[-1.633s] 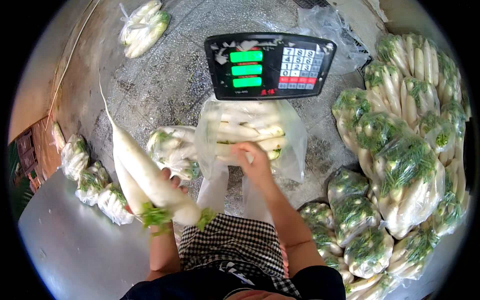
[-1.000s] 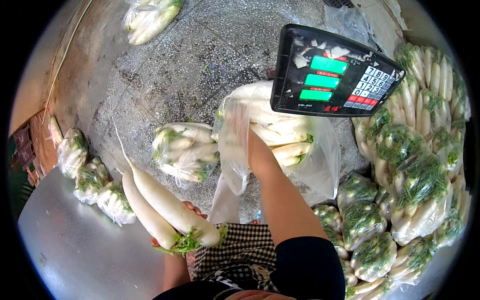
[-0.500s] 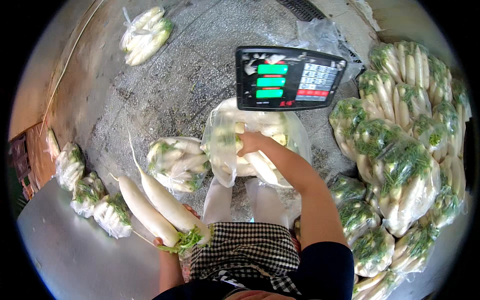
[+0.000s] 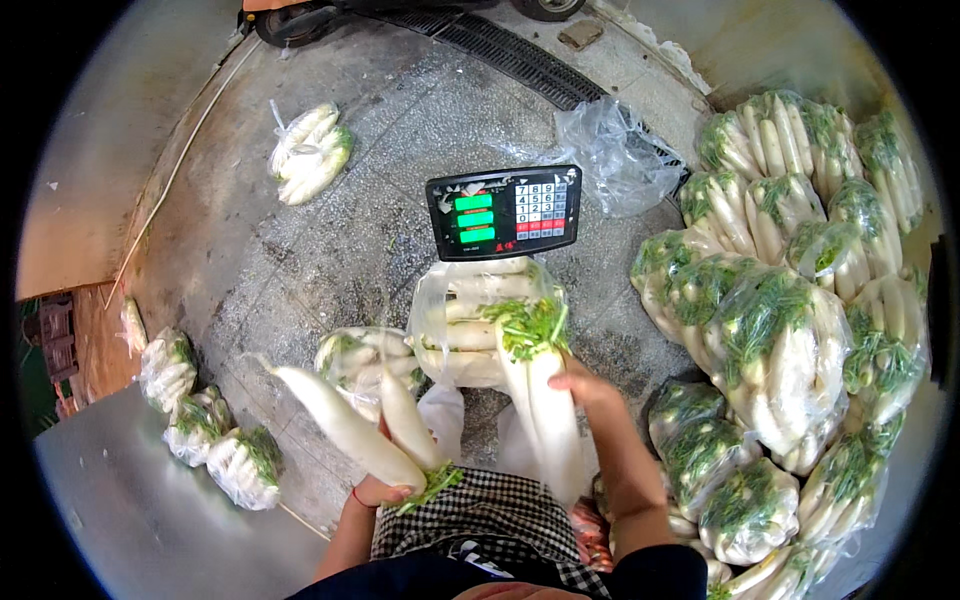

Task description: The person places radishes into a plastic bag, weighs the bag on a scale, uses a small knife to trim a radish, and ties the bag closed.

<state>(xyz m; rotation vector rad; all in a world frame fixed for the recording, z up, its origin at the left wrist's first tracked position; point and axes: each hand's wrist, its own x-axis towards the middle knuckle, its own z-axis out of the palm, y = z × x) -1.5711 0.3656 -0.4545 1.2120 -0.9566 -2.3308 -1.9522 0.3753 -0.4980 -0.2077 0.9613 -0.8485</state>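
Note:
My left hand (image 4: pixel 378 490) is closed round the leafy ends of two white radishes (image 4: pixel 345 425), their root tips pointing up and away. Held in my right hand (image 4: pixel 592 388) is a pair of white radishes (image 4: pixel 548 420), green stems uppermost and roots hanging toward my legs. Just beyond them, an open clear plastic bag (image 4: pixel 428 318) contains several radishes lying crosswise. The stems in my right hand overlap the bag's right part. Behind the bag stands the black display of a scale (image 4: pixel 503 212), lit green; the bag hides its platform.
Bagged radishes (image 4: pixel 785 350) are heaped along the right. One filled bag (image 4: pixel 345 350) rests left of the open bag, another (image 4: pixel 312 155) farther off. Several more bags (image 4: pixel 205 425) line the left. Crumpled plastic (image 4: pixel 615 150) lies beside a floor grate (image 4: pixel 520 62).
My right hand has come out of the bag and now holds two radishes to its near right. My left hand's radishes have shifted right and spread apart. The view has tilted farther out.

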